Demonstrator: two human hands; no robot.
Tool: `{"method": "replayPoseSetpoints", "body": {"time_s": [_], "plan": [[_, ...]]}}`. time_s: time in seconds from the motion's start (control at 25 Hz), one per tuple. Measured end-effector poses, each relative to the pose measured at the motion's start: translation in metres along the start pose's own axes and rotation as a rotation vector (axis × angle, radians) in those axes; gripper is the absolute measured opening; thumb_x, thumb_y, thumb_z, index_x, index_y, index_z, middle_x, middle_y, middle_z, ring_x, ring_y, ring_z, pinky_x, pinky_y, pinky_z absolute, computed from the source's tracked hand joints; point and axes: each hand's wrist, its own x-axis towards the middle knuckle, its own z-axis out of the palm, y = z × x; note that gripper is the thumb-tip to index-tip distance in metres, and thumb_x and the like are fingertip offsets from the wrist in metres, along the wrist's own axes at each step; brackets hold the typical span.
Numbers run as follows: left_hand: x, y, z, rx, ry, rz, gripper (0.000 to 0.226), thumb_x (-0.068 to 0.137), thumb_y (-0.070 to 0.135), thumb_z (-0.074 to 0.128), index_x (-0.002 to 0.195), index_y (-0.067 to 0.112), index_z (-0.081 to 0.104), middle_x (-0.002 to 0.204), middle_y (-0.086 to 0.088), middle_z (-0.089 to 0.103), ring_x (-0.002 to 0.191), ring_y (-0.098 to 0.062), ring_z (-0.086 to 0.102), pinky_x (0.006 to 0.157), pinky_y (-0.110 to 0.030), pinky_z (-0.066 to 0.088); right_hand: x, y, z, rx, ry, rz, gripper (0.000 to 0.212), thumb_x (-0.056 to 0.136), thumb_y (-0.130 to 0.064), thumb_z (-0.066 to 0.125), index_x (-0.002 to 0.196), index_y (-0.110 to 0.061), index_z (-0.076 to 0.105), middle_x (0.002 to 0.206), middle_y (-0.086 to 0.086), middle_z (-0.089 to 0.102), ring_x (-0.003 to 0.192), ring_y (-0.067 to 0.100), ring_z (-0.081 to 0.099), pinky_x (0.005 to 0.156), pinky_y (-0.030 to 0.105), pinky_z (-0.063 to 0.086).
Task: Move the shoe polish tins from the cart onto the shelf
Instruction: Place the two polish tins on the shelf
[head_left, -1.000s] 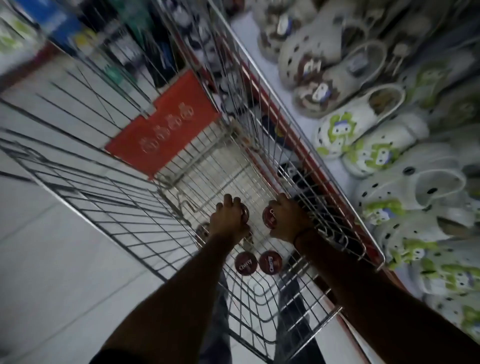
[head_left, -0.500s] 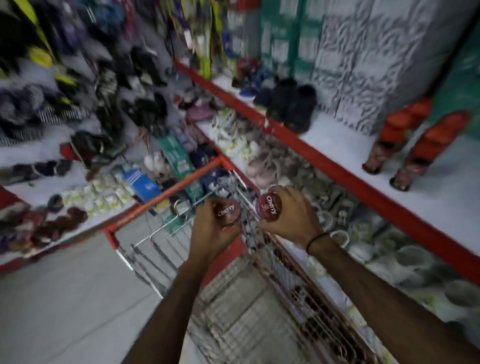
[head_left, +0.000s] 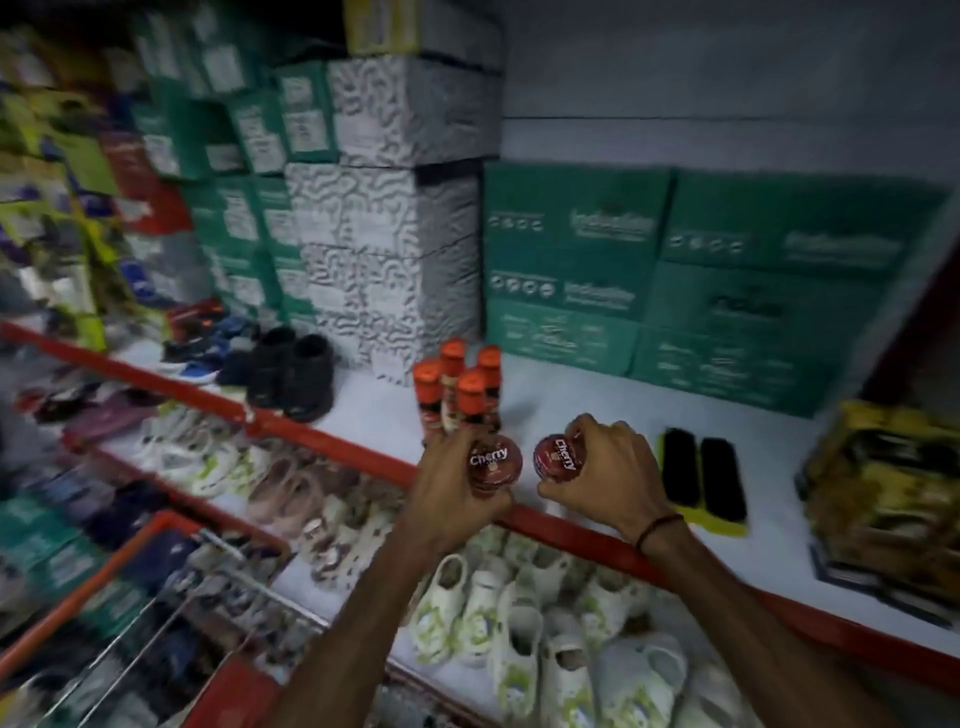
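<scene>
My left hand (head_left: 457, 493) grips a round dark-red "Cherry" shoe polish tin (head_left: 492, 464), lid facing me. My right hand (head_left: 608, 473) grips a second red Cherry tin (head_left: 560, 457), tilted. Both tins hang just above the red front edge (head_left: 363, 457) of the white shelf (head_left: 571, 395), in front of several orange-capped polish bottles (head_left: 457, 395). The wire cart (head_left: 171, 597) with its red rim sits at the lower left; its inside is blurred, and I cannot tell whether other tins lie in it.
Two black shoe brushes (head_left: 701, 475) lie on the shelf right of my right hand. A yellow-black box (head_left: 883, 493) stands farther right. Green boxes (head_left: 675, 291) and patterned grey boxes (head_left: 384, 260) line the back. Black shoes (head_left: 291, 371) stand at left; white clogs (head_left: 519, 639) fill the lower shelf.
Both hands have lifted the tins out of the cart and carried them up and right to the shelf's front edge. My view has swung from the cart to the shelf.
</scene>
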Motion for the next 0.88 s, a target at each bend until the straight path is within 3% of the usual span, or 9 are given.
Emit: {"method": "replayPoseSetpoints", "body": {"time_s": [0.16, 0.24, 0.36, 0.48, 0.88], "plan": [[0.038, 0.017, 0.052, 0.108, -0.332, -0.145, 0.04, 0.061, 0.028, 0.085, 0.094, 0.015, 0.065, 0.089, -0.004, 0.075, 0.085, -0.023, 0.07, 0.068, -0.028, 0.048, 0.007, 0.047, 0.008, -0.187, -0.11, 0.052, 0.053, 0.065, -0.062, 0.069, 0.093, -0.018, 0.066, 0.089, 0.012, 0.073, 0.095, 0.035, 0.065, 0.079, 0.038, 0.053], [0.047, 0.016, 0.069, 0.153, -0.397, -0.152, 0.035, 0.066, 0.021, 0.084, 0.095, 0.011, 0.067, 0.094, -0.011, 0.075, 0.092, -0.029, 0.07, 0.07, -0.029, 0.047, 0.012, 0.058, 0.02, -0.233, -0.13, 0.039, 0.047, 0.073, -0.061, 0.066, 0.091, -0.018, 0.068, 0.092, 0.013, 0.073, 0.098, 0.036, 0.065, 0.08, 0.038, 0.05], [0.065, 0.021, 0.088, 0.156, -0.347, -0.069, 0.021, 0.075, 0.012, 0.078, 0.096, 0.01, 0.076, 0.099, -0.015, 0.075, 0.103, -0.036, 0.066, 0.081, -0.036, 0.052, 0.029, 0.071, 0.031, -0.26, -0.105, 0.044, 0.049, 0.075, -0.063, 0.067, 0.094, -0.018, 0.069, 0.096, 0.013, 0.073, 0.101, 0.035, 0.063, 0.082, 0.038, 0.047], [0.086, 0.023, 0.102, 0.189, -0.345, -0.021, 0.02, 0.085, 0.012, 0.071, 0.103, 0.016, 0.079, 0.105, -0.012, 0.077, 0.107, -0.034, 0.063, 0.09, -0.039, 0.052, 0.05, 0.081, 0.036, -0.276, -0.112, 0.067, 0.051, 0.076, -0.061, 0.069, 0.102, -0.018, 0.069, 0.102, 0.012, 0.073, 0.106, 0.034, 0.061, 0.089, 0.04, 0.046], [0.119, 0.024, 0.128, 0.227, -0.338, -0.12, 0.024, 0.084, 0.015, 0.076, 0.107, 0.008, 0.074, 0.112, -0.021, 0.07, 0.109, -0.04, 0.064, 0.089, -0.04, 0.052, 0.081, 0.102, 0.044, -0.247, -0.097, 0.12, 0.053, 0.073, -0.064, 0.071, 0.103, -0.02, 0.069, 0.102, 0.01, 0.074, 0.107, 0.034, 0.061, 0.09, 0.041, 0.045]]}}
